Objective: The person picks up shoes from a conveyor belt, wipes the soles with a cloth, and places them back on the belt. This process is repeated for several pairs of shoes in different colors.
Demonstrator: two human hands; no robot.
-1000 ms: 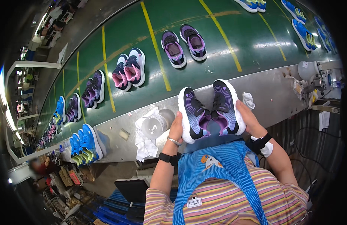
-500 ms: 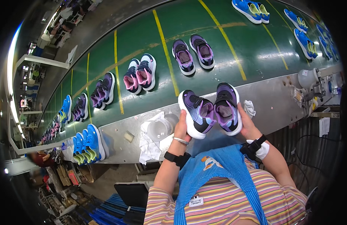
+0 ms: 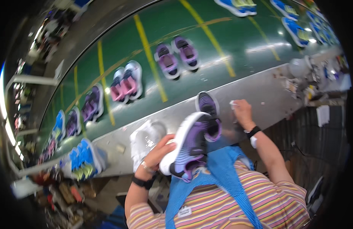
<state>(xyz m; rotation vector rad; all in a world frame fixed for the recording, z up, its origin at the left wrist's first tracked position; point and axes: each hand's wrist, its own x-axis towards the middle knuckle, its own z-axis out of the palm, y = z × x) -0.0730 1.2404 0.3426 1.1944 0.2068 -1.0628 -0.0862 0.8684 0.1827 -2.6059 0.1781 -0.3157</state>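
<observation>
A black and purple sneaker with a white sole [image 3: 188, 143] is tilted on its side in front of my apron, and my left hand [image 3: 159, 150] grips it by the sole. Its mate, another black and purple sneaker [image 3: 208, 106], rests on the metal ledge just beyond, partly hidden behind the raised one. Over on the right, the fingers of my right hand [image 3: 243, 113] are closed on a small white cloth [image 3: 233, 103] at the ledge. Most of that cloth is hidden by the hand.
The green conveyor [image 3: 161, 23] with yellow lines carries several pairs of sneakers, including a purple pair [image 3: 168, 63] and a pink-lined pair [image 3: 127, 82]. On the metal ledge [image 3: 260, 89] sit a clear round container [image 3: 146, 139] over white cloths and blue sneakers [image 3: 85, 158] at left.
My right hand has let go of its sneaker and moved right to take the white cloth. My left hand has drawn the other sneaker nearer and tilted it. Conveyor shoes appear shifted left.
</observation>
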